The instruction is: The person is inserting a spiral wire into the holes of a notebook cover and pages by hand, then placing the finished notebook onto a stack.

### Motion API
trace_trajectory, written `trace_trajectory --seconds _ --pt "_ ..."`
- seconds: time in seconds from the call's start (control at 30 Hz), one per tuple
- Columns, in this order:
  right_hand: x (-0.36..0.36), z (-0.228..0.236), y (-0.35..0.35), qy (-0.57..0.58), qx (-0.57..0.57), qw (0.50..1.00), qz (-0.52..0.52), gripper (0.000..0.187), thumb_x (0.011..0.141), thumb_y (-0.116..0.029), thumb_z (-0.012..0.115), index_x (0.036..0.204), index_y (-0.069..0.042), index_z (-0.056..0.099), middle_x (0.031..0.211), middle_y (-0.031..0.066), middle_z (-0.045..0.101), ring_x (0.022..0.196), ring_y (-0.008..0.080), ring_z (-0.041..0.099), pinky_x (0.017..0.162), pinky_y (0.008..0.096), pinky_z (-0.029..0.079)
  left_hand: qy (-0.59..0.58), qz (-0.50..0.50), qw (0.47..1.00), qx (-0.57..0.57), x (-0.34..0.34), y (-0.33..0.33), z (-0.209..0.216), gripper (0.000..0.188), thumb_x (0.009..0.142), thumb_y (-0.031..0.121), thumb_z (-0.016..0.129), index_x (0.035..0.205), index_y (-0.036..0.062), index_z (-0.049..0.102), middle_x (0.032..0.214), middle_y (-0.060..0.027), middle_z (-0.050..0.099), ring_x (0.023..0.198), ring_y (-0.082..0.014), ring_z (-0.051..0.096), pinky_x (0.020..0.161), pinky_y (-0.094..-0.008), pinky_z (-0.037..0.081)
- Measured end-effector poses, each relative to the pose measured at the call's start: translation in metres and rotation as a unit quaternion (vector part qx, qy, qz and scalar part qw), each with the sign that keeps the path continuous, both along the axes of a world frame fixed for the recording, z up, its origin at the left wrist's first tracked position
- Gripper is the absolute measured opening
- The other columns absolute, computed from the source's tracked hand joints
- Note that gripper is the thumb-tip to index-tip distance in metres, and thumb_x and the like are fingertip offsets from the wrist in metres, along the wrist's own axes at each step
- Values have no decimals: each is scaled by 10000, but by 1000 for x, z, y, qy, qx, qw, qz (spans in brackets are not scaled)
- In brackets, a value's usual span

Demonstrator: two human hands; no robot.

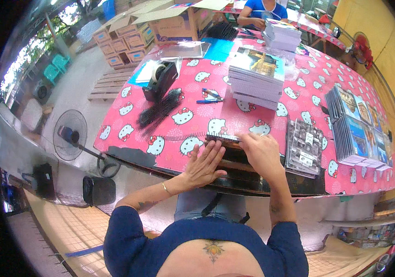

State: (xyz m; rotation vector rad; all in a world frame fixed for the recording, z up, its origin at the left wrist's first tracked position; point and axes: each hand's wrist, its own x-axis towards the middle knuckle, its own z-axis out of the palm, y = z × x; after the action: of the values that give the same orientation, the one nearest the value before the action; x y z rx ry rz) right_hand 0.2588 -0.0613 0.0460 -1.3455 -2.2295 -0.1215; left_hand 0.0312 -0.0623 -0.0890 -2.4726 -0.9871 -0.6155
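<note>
The desk covering [193,99] looks like smooth, glossy plastic; the thin coil [186,137] at the near side is wiry. The right-hand books [359,138] have glossy paper covers. Far left, the cartons [138,42] are matt cardboard, the pallet [109,83] bare wood.

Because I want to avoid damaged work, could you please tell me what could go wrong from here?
The thin coil beside the left hand could catch on it and bend. The dark piece under this hand sits near the edge of the pink table, so it might slip. The tall booklet stack might topple if bumped.
</note>
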Motion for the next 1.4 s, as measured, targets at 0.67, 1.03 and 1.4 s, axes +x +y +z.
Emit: trace_trajectory --seconds 0.67,1.03,1.4 --pt "12 -1 7 41 -90 995 -3 377 873 -197 631 1243 -131 606 932 130 707 770 329 675 670 456 512 10 -37 996 -86 33 42 85 827 905 534 526 1473 -27 311 1558 -222 270 1455 -353 244 1145 -593 132" --pt "52 -44 -13 463 -133 875 56 770 763 -41 787 1434 -107 415 1057 115 703 1027 220 659 922 357 486 24 -88 991 -101 41 22 82 817 922 549 488 1469 -27 300 1549 -250 264 1464 -386 203 1142 -617 112" --pt "24 -65 -9 550 -184 815 10 534 811 -33 769 1241 -98 459 954 89 665 878 131 649 759 266 515 57 -73 994 -59 45 38 93 756 947 519 463 1469 -12 337 1552 -190 307 1479 -295 212 1159 -568 116"
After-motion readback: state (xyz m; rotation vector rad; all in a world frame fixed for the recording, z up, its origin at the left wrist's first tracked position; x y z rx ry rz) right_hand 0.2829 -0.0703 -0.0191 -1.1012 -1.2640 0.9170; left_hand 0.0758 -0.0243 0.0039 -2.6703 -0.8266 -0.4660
